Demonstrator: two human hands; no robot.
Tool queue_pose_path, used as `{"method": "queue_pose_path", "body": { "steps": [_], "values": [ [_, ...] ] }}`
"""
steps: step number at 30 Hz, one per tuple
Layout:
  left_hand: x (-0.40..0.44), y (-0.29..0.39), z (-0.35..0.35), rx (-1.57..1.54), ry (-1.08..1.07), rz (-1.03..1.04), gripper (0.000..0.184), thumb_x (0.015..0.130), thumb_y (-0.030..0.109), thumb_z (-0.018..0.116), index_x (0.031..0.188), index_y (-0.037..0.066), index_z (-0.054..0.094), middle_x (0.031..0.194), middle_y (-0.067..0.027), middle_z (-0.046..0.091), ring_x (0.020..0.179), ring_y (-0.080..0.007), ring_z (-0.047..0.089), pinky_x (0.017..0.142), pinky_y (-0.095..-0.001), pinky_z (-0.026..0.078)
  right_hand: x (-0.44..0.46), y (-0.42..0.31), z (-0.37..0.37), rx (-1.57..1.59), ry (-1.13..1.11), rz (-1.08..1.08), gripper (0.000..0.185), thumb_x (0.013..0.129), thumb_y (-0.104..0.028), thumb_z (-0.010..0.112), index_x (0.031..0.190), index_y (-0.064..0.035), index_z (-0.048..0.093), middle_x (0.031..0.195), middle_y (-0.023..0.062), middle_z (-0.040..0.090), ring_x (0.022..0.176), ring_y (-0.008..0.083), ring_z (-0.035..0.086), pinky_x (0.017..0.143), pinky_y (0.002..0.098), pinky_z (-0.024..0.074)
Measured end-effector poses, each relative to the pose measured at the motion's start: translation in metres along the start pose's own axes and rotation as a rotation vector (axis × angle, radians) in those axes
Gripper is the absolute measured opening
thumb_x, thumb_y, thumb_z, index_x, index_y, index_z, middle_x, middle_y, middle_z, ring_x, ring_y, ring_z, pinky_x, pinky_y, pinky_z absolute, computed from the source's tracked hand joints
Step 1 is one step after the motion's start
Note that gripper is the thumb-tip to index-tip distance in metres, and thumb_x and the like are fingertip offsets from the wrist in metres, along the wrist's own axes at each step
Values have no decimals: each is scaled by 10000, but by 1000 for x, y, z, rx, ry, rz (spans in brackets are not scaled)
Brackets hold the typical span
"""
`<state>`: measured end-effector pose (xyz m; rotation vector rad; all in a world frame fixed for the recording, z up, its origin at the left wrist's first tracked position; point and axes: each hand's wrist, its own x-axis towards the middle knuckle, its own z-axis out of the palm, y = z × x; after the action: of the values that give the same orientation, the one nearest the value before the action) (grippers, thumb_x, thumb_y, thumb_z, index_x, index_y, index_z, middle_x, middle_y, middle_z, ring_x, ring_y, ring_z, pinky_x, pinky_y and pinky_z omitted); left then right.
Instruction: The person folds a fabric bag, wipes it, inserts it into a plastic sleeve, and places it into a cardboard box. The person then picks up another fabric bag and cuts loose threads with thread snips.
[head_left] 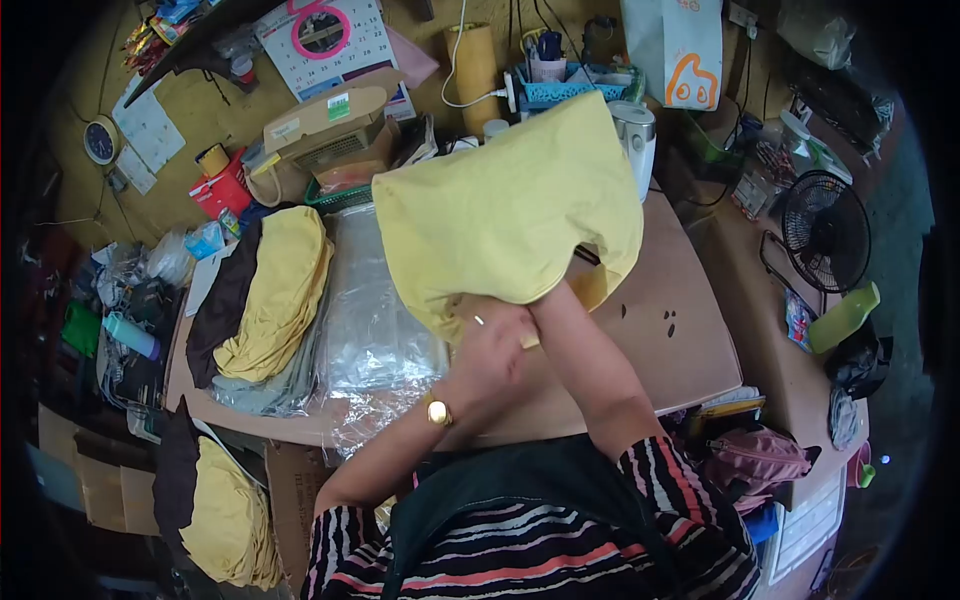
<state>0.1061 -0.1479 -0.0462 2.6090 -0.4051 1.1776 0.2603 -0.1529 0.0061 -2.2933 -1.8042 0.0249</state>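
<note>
- Head view: the yellow cloth bag (500,210) is raised over the table (700,350); the step seems to be working at its opening.
- Left hand (490,350) curls at the rim — grip unclear; right hand is hidden inside.
- Next likely calls for steadying the rim — more room rightward, clear plastic (375,310) leftward.
</note>
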Motion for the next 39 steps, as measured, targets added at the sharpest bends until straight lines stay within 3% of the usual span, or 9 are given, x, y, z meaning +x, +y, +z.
{"method": "queue_pose_path", "body": {
  "steps": [4, 10, 13, 18, 23, 26, 28, 32, 39],
  "values": [
    [-1, -59, -35, 555, -98, -714, 302, 850, 255, 608, 1016, 2, 597, 1108, -238, 543, 1081, -441, 474, 924, -563, 343, 11, 36, -30, 88, 119, 221, 528, 886, -378, 541, 1310, -67, 501, 1331, 155, 518, 1203, 280, 508, 1025, 386, 395],
    [46, -21, -93, 785, -294, -588, 414, 911, 368, 546, 1117, 19, 633, 1131, -194, 556, 1088, -423, 485, 966, -616, 307, 7, 25, 37, -130, 434, -27, 571, 897, -441, 518, 1318, -55, 503, 1360, 169, 507, 1199, 289, 516, 1022, 389, 402],
    [33, -30, -109, 768, -357, -588, 400, 907, 382, 546, 1002, 22, 692, 1060, -183, 605, 1090, -413, 506, 951, -647, 291, -5, -1, -4, 12, -415, -31, 533, 903, -447, 509, 1180, -1, 603, 1203, 218, 602, 1109, 356, 579, 985, 429, 427],
    [13, -36, -110, 779, -917, -671, 378, 900, 361, 554, 836, 37, 738, 869, -153, 678, 1038, -355, 568, 962, -560, 318, -19, -10, -25, 30, -440, -79, 458, 908, -396, 521, 1030, 18, 675, 1089, 230, 650, 1045, 379, 608, 915, 450, 459],
    [-4, -40, -117, 811, -778, -613, 584, 868, 452, 567, 1230, -7, 580, 1249, -201, 570, 1123, -362, 544, 929, -475, 383, -11, 33, 37, 182, 291, -126, 451, 872, -416, 576, 1000, 2, 687, 1041, 215, 664, 983, 387, 612, 876, 427, 476],
    [1, -29, -124, 670, -904, -686, 766, 810, 519, 623, 1303, -53, 496, 1251, -211, 561, 1152, -368, 515, 966, -473, 379, -13, 6, -31, 71, -705, 82, 619, 862, -479, 559, 1259, -4, 535, 1272, 217, 555, 1172, 347, 520, 1018, 381, 394],
    [9, -15, -131, 643, -801, -704, 822, 795, 546, 630, 1321, -64, 466, 1264, -219, 554, 1147, -369, 519, 973, -475, 375, -5, 64, 81, -517, 507, -141, 608, 868, -473, 554, 1309, -57, 515, 1329, 175, 527, 1230, 321, 484, 1056, 368, 369],
    [-14, 5, -113, 579, -931, -738, 900, 783, 572, 644, 1363, -71, 398, 1261, -231, 550, 1120, -374, 541, 965, -464, 391, -26, 30, 16, 151, -534, 292, 495, 888, -317, 534, 1361, -179, 487, 1424, 98, 449, 1305, 290, 416, 1094, 411, 322],
    [-42, 17, -33, 402, -910, -851, 446, 868, 259, 522, 1209, -25, 559, 1177, -240, 593, 1019, -375, 609, 844, -469, 487, -72, 8, 148, 90, 181, -86, 498, 826, -216, 605, 1296, -71, 531, 1342, 169, 502, 1266, 344, 435, 1089, 450, 313]
  ]
}}
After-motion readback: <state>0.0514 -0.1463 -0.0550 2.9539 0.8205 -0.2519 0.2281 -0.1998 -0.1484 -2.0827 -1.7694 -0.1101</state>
